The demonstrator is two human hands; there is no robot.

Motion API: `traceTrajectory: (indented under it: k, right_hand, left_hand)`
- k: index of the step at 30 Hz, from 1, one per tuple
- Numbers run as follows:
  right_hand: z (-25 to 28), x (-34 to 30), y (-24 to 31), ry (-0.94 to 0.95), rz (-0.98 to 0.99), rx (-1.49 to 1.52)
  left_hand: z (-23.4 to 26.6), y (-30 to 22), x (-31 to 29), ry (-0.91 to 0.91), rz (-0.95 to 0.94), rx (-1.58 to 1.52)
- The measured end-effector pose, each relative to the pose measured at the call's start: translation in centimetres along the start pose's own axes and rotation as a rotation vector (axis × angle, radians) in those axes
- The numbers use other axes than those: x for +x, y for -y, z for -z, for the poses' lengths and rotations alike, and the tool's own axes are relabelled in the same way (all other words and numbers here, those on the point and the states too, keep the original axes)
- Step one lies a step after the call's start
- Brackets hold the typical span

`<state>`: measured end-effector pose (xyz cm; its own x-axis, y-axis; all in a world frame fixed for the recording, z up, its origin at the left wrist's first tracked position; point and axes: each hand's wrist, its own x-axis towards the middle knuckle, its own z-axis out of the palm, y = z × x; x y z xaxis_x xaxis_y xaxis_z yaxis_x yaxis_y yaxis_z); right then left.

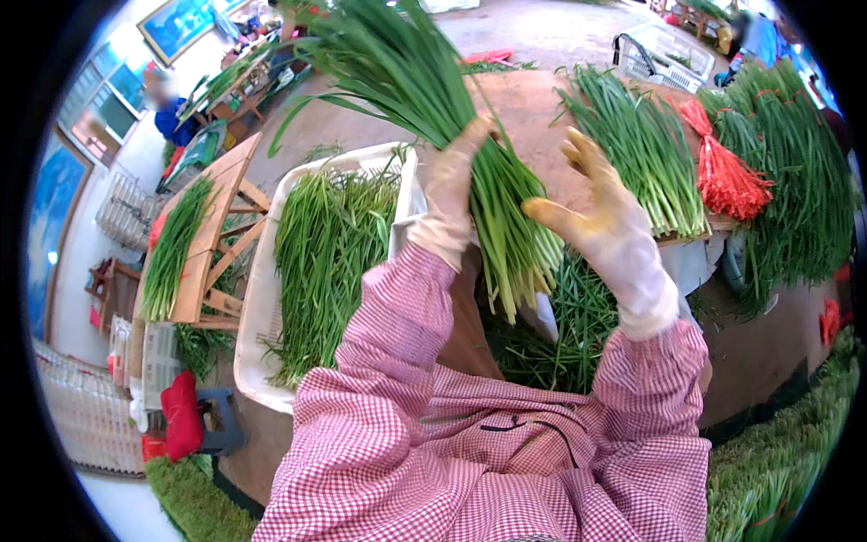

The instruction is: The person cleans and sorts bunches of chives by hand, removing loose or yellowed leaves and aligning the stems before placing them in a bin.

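Observation:
My left hand (452, 185), in a pale glove, is wrapped round a thick bunch of garlic chives (513, 203). The bunch slants, with its leafy tops at the upper left and its pale cut ends pointing down toward my lap. Just right of those stems my right hand (610, 217) is raised, its gloved fingers and thumb spread and nothing in them. The glove is stained yellow on the fingers. Beyond that hand, a pile of chives (637, 135) rests on the wooden table (524, 99), beside a hank of red ties (722, 172).
On my left stands a white plastic crate (256, 325) filled with loose chives (330, 244). Loose leaves (573, 330) lie below my hands. Tied chive bundles (804, 172) are stacked at the right. A wooden bench (209, 262), a red cushion (183, 415) and another person (170, 117) are farther left.

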<state>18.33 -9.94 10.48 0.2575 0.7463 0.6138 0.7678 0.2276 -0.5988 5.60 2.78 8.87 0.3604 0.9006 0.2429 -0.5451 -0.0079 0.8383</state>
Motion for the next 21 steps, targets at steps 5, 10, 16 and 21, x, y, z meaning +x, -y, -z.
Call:
traceTrajectory:
  k: [5,10,16,21]
  right_hand:
    - [-1.0,4.9,4.1,0.193,-0.203,-0.063]
    - [-2.8,5.0,2.5,-0.175,0.005,0.285]
    - [-0.8,5.1,-0.5,-0.200,-0.197,0.584]
    - [2.6,4.5,-3.8,0.013,-0.441,1.116]
  left_hand:
    - [-3.2,3.5,-1.2,0.068,-0.359,0.042]
    - [-5.3,5.3,-1.6,0.020,-0.389,0.227]
    - [-6.8,4.1,-2.9,0.122,-0.257,0.861]
    - [-3.2,-1.1,-0.8,0.799,0.016,0.654]
